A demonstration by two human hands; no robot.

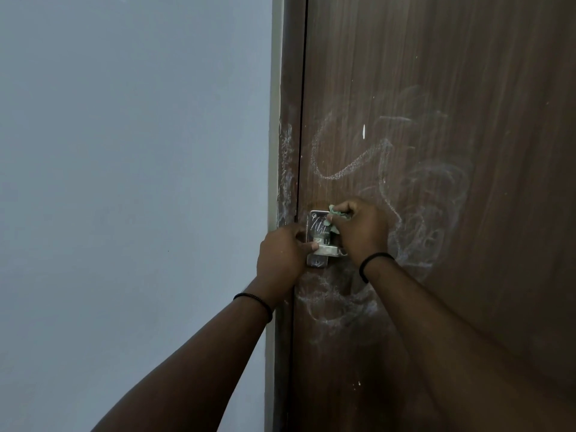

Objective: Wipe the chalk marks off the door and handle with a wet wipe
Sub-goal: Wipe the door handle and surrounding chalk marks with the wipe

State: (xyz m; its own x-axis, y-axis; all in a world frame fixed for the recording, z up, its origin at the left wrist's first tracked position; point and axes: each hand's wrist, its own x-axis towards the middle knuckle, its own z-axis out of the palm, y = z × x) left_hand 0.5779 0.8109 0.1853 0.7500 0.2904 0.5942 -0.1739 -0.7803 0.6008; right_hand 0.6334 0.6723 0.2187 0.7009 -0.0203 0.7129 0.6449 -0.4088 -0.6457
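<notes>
A dark brown wooden door [452, 88] fills the right half of the head view, covered with white chalk marks [349, 169] above, beside and below the handle. The metal handle plate [316, 224] near the door's left edge carries chalk scribbles. My right hand [361, 230] pinches a crumpled pale green wet wipe [333, 213] against the plate's upper right. My left hand [282, 254] grips the handle lever [327, 250] from the left, thumb lying on it. Most of the lever is hidden under both hands.
A brown door frame [286, 157] smeared with chalk runs down the door's left side. A plain pale wall [134, 182] takes up the left half. Black bands circle both wrists.
</notes>
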